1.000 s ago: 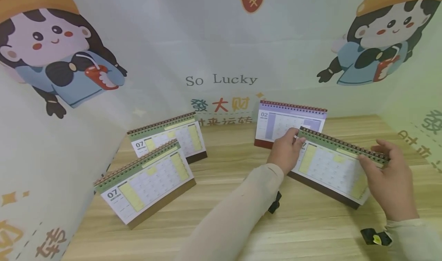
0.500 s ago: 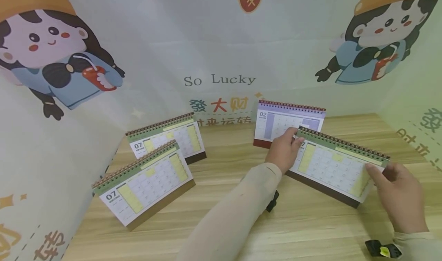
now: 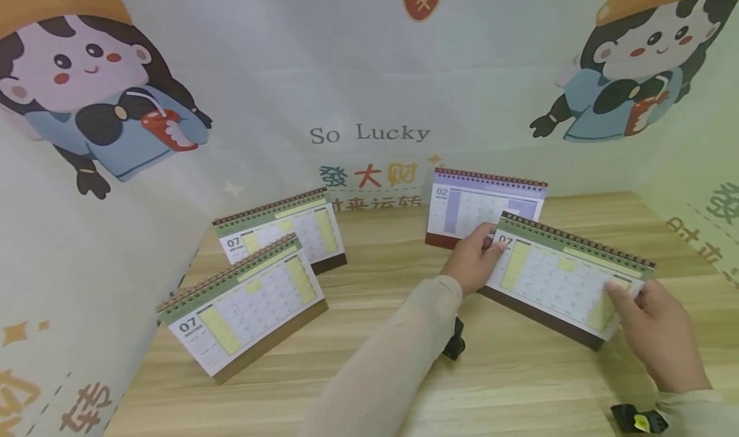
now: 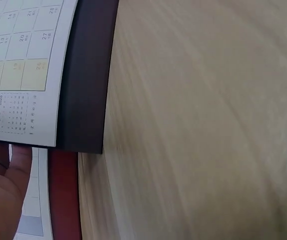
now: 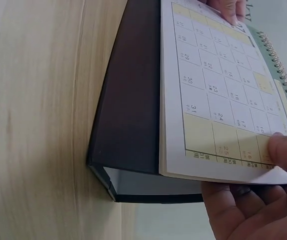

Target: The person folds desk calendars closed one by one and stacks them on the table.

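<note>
A green-topped desk calendar marked 07 stands at the right of the table, slanted, held at both sides. At its left edge my left hand grips it, thumb on the front page; in the left wrist view the fingers reach behind it. My right hand pinches the right edge, the thumb on the page and the fingers behind. The dark base appears to rest on the wood. A purple calendar marked 02, with a red base, stands behind, partly covered by the held calendar and my left hand.
Two more green 07 calendars stand at the left, the nearer calendar overlapping the farther calendar. The wooden table is enclosed by a printed cloth backdrop at the back and sides.
My right hand has slid from the calendar's top spiral down to its right edge. My left thumb has shifted slightly down, uncovering the 07. The calendars stay in place.
</note>
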The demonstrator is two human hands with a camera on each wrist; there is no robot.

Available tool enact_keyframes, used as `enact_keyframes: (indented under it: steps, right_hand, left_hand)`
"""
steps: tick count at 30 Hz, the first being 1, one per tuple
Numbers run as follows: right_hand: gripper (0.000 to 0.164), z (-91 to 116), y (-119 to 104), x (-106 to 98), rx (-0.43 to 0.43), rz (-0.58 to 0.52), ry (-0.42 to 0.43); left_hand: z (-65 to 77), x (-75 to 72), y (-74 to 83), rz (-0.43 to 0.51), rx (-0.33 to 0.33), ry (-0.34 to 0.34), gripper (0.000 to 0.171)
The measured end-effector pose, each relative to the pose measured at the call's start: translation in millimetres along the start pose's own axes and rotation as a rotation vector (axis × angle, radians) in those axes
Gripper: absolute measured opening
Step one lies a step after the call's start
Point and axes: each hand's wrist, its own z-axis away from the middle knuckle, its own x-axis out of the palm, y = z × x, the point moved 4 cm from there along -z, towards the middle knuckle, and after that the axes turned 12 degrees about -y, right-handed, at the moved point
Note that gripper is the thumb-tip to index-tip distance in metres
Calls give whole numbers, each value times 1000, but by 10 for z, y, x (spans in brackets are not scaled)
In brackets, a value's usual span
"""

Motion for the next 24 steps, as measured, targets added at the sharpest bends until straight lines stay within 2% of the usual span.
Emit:
enact_keyframes:
  steps: [7,17,24]
  right_hand:
    - [57,-1,-9,0,-16,16,3]
    - [54,-50,9,9,-44,13,-8]
    - [55,-120,42,-4,-57,-4,-62]
  left_hand:
    - [26,34,30,95,-15,40,24]
    - [71,21,21,82,-53,55,22]
    - [115,21,7,68,-51,62,20]
